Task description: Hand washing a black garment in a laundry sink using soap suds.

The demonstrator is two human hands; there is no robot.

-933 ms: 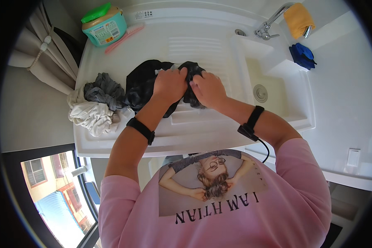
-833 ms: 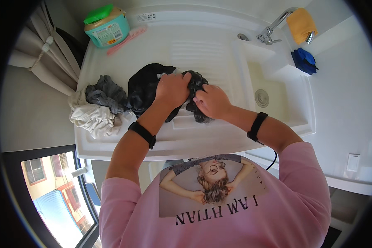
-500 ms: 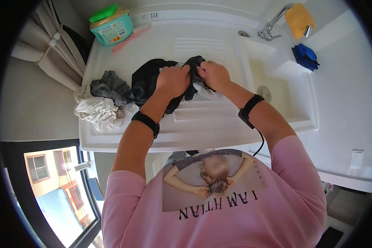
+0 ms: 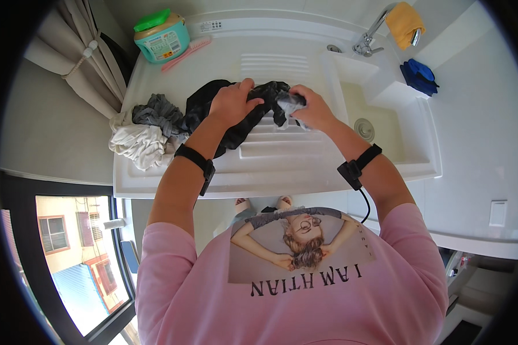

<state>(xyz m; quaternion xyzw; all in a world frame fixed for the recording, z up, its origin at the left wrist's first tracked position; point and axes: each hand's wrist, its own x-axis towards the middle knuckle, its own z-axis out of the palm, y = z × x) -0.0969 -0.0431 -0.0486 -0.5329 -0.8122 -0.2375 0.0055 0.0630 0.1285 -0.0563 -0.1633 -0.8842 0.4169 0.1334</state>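
Going L to R: white cloth (image 4: 138,144) and grey cloth (image 4: 160,114) are sitting bunched on the L of the sink top (image 4: 213,179), no hand touching; can't tell if they're done or waiting. Teal tub (image 4: 162,46) w/ green lid is standing far L, pink brush (image 4: 187,53) lying just R of it, not in use.

Black garment (image 4: 240,131) is lying mid sink top, partly over the ridges, R of the pile; looks WIP, i.e. not set aside. L hand (image 4: 233,104) is resting on it, thumb + forefinger standing apart, other fingers hidden; can't tell if pinching. R hand (image 4: 315,108) is curling partway closed, holding the garment's R end at a whitish patch (suds or lining, unclear). Basin (image 4: 374,109) is sitting R of that, garment not in it.
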